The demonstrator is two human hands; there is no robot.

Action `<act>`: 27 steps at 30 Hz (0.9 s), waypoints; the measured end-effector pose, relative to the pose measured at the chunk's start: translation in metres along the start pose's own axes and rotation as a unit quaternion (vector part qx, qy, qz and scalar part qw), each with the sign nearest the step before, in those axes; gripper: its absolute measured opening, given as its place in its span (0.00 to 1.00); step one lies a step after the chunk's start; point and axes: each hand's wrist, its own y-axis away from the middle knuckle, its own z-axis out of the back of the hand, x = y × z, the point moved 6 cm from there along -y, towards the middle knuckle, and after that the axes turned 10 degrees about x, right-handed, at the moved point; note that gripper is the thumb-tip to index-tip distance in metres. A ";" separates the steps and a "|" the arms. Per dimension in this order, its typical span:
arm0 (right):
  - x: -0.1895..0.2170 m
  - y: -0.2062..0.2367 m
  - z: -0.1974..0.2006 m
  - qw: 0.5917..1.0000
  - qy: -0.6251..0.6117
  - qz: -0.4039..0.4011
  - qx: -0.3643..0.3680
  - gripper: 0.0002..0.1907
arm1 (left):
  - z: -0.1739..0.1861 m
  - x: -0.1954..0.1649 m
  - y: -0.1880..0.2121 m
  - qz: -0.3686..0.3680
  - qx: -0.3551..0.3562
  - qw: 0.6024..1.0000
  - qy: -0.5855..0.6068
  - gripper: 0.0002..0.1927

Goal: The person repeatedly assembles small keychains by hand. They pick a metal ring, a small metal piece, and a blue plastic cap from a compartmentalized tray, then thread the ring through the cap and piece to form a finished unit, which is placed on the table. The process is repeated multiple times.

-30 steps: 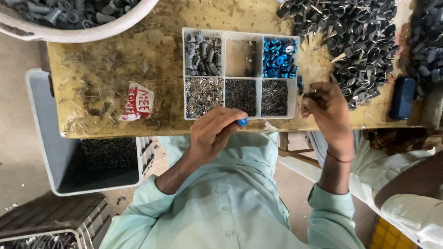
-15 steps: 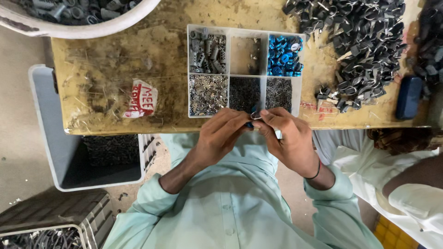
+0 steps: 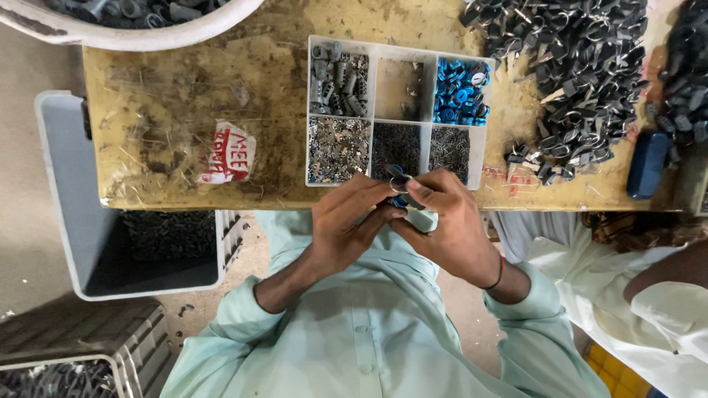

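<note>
My left hand [image 3: 346, 228] and right hand [image 3: 450, 225] together, grip pinching a small blue-and-metal part [image 3: 399, 189], just below the divided tray [image 3: 372, 125]

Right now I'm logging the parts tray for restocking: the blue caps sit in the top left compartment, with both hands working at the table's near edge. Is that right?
Not quite. The blue caps sit in the top right compartment of the white tray, not the top left, which holds grey parts. The head view shows it. The left hand and right hand do work at the table's near edge.
</note>
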 end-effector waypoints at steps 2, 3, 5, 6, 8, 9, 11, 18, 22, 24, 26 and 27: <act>0.019 -0.008 0.013 1.000 0.016 0.018 -0.013 0.34 | 0.000 0.001 0.001 0.018 -0.002 1.000 -0.005 0.16; 0.029 -0.014 0.024 0.999 0.012 0.035 -0.013 0.36 | 0.001 0.003 0.000 0.024 -0.002 1.000 -0.010 0.16; 0.042 -0.023 0.046 0.990 -0.029 0.107 0.087 0.40 | 0.004 0.005 0.001 0.022 0.040 0.999 -0.028 0.12; 0.043 -0.025 0.057 0.967 -0.066 0.161 0.187 0.42 | 0.006 0.005 0.003 0.023 0.062 0.997 -0.036 0.11; 0.031 -0.024 0.067 0.921 -0.139 0.174 0.320 0.39 | 0.018 0.005 0.005 0.017 0.017 0.999 -0.024 0.04; 0.014 -0.033 0.080 0.973 -0.074 0.129 0.178 0.32 | 0.023 0.005 0.005 0.013 -0.004 1.000 -0.018 0.02; -0.009 -0.035 0.091 0.997 0.011 0.061 -0.045 0.22 | 0.033 0.007 0.005 0.040 -0.029 0.997 -0.057 0.03; 0.000 -0.051 0.041 0.999 0.050 0.008 0.001 0.08 | 0.043 0.029 -0.012 0.181 0.070 0.911 -0.363 0.11; 0.001 -0.065 0.016 0.985 0.161 0.048 0.040 0.11 | 0.038 0.034 -0.018 0.184 0.100 0.897 -0.390 0.10; -0.008 -0.064 0.004 0.978 0.187 0.051 0.072 0.16 | 0.040 0.038 -0.016 0.224 0.105 0.917 -0.314 0.04; -0.016 -0.062 -0.002 0.980 0.176 0.048 0.079 0.12 | 0.042 0.033 -0.015 0.203 0.093 0.919 -0.325 0.05; -0.018 -0.062 -0.004 0.980 0.171 0.049 0.087 0.10 | 0.043 0.030 -0.013 0.196 0.085 0.920 -0.330 0.06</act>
